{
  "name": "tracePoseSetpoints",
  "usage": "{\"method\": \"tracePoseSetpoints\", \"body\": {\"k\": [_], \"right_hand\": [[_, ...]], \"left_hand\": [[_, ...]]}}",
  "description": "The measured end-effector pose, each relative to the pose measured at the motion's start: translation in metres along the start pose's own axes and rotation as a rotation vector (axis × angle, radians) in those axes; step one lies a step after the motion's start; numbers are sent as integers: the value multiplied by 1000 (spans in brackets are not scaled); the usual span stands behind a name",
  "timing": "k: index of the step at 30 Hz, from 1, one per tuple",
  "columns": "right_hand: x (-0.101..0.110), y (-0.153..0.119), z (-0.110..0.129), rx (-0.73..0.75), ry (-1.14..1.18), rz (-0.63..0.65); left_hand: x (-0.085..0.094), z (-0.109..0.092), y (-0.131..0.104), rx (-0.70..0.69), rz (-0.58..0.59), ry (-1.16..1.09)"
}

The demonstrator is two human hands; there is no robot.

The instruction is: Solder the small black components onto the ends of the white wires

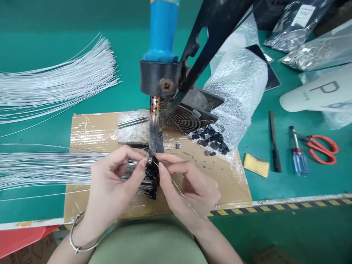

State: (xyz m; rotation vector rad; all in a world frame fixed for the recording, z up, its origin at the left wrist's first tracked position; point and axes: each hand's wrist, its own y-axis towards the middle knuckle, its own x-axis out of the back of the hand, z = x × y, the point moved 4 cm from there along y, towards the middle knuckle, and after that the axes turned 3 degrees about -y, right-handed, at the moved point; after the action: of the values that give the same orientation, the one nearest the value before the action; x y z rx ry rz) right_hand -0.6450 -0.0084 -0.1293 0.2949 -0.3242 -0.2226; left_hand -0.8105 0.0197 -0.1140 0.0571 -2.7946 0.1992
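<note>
A soldering iron (154,110) with a blue handle (162,31) is clamped upright, tip down, in a black stand (203,44). Just left of the tip, my left hand (118,179) pinches the end of a thin grey wire; its fingertips partly hide what is there. From the right, my right hand (189,183) pinches a strand of solder wire (178,189) close to the tip, and the strand's tail trails down over the palm. Beneath my hands, a bundle of wires (46,167) ends in a row of black connectors (154,183).
Cardboard (220,183) covers the green bench. Loose black connectors (210,139) are piled by a small fan (189,117) and bubble wrap (239,80). Another white wire bundle (68,79) lies back left. Rightward are a yellow sponge (256,165), a screwdriver (299,154) and red-handled scissors (323,148).
</note>
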Motion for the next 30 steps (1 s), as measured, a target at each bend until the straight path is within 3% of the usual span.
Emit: {"method": "tracePoseSetpoints", "body": {"k": [5,13,30], "right_hand": [[-1,1,-2,-67,76,7],[-2,5,0,-47,50,-6],[0,5,-2,-63,85,-11]], "left_hand": [[-1,-1,2,29,-2,-35],[-1,-2,1,69,-33,-51],[-4,-8,4,37,-18,-94]]}}
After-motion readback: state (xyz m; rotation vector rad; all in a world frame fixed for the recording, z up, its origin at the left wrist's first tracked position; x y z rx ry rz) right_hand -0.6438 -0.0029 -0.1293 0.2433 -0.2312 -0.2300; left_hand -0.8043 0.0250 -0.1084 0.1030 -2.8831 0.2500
